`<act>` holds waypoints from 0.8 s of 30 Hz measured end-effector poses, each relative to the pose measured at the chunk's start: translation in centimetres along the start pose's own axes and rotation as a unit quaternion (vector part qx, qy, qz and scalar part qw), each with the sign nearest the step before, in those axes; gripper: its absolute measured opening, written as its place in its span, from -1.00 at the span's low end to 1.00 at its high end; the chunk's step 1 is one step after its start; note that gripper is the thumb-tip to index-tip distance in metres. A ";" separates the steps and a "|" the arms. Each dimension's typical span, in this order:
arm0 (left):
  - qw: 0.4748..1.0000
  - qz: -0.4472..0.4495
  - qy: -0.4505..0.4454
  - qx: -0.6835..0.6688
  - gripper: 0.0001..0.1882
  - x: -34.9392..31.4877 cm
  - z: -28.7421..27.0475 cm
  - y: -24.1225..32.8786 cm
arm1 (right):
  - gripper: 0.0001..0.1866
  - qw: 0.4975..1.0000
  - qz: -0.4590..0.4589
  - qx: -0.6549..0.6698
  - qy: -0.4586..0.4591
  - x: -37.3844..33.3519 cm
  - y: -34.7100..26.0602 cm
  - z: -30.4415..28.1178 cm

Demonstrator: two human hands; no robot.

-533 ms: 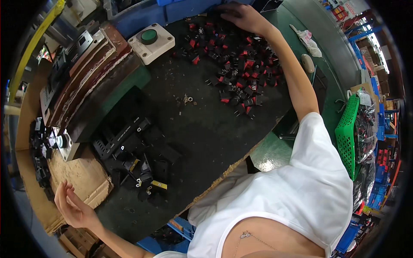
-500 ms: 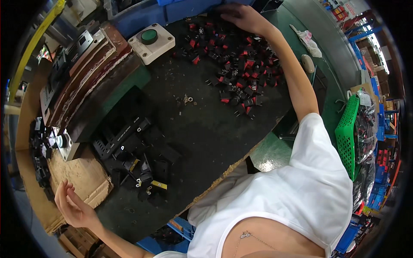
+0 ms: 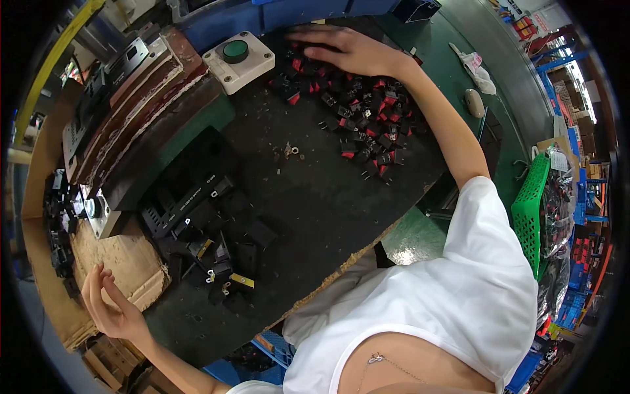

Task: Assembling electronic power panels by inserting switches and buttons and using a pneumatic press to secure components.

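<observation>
Moved since the earlier frame: the right hand (image 3: 354, 54), now farther left across the far end of the switch pile (image 3: 387, 118).
From where I stand, the counter (image 3: 315, 210) is bounded by a blue bin (image 3: 292, 14) beyond and cardboard (image 3: 125, 259) at left. Switch pile: long axis far left to near right, well apart from the left hand (image 3: 113, 316); bare room separates it from the black parts (image 3: 222, 249). Right hand: nearer, fingers extended, thumb apart; anything under its palm I cannot tell. Left hand: loosely open, seemingly empty.
</observation>
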State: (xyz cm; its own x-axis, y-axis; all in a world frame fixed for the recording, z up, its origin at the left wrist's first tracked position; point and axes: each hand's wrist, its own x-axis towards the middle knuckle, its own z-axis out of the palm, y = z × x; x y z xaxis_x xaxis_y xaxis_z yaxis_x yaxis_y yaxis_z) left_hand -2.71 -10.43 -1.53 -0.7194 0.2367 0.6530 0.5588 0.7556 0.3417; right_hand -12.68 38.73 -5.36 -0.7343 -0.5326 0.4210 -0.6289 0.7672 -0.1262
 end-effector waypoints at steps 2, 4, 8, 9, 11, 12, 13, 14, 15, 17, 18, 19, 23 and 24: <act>1.000 0.006 -0.004 0.002 -0.80 0.0 0.2 0.0 | -0.63 0.994 0.036 0.096 -0.049 0.7 -0.6 -1.0; 1.000 0.007 -0.002 0.003 -0.81 0.1 0.0 0.1 | -0.65 0.975 0.067 0.189 -0.097 1.1 -1.0 -1.7; 1.000 0.014 -0.003 0.009 -0.81 0.0 -0.5 0.2 | -0.70 0.940 0.048 0.288 -0.178 1.6 -2.1 -2.4; 1.000 0.013 -0.003 0.008 -0.81 0.1 -0.4 0.3 | -0.69 0.956 0.052 0.264 -0.115 1.7 -2.3 -2.1; 1.000 0.016 -0.006 0.006 -0.81 0.2 -0.1 0.4 | -0.67 0.973 0.070 0.219 -0.033 1.7 -2.8 -1.7; 1.000 0.017 -0.006 0.005 -0.81 0.3 0.0 0.4 | -0.67 0.973 0.071 0.218 -0.033 1.7 -2.9 -1.4; 1.000 0.017 -0.007 0.006 -0.81 0.2 0.0 0.3 | -0.68 0.975 0.046 0.212 -0.044 1.6 -3.0 -0.8; 1.000 0.018 -0.008 0.008 -0.80 0.2 0.0 0.3 | -0.68 0.977 0.022 0.206 -0.054 1.6 -3.2 -0.6; 1.000 0.019 -0.009 0.007 -0.80 0.2 0.0 0.3 | -0.70 0.973 0.024 0.215 -0.083 1.5 -3.4 -0.9; 1.000 0.018 -0.012 0.011 -0.80 0.1 -0.2 0.3 | -0.70 0.956 0.061 0.260 -0.122 2.0 -3.5 -2.0; 1.000 0.018 -0.013 0.012 -0.80 0.0 -0.3 0.2 | -0.70 0.934 0.098 0.303 -0.160 2.1 -3.5 -2.3; 1.000 0.019 -0.012 0.010 -0.80 0.1 -0.4 0.2 | -0.69 0.925 0.124 0.334 -0.129 1.8 -3.3 -2.1; 1.000 0.019 -0.011 0.007 -0.80 0.2 -0.1 0.2 | -0.67 0.978 0.071 0.197 -0.006 1.8 -3.7 -1.1; 1.000 0.021 -0.012 0.003 -0.80 0.2 0.2 0.1 | -0.67 0.983 0.052 0.173 -0.027 1.7 -3.5 -0.7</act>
State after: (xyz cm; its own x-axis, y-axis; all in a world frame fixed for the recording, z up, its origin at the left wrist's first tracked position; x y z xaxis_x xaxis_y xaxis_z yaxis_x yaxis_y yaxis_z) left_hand -2.87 -10.18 -1.43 -0.7045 0.2831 0.6508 0.5864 0.7487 0.3090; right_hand -11.50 35.40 -3.55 -0.8054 -0.4834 0.3430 -0.5927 0.6552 -0.4684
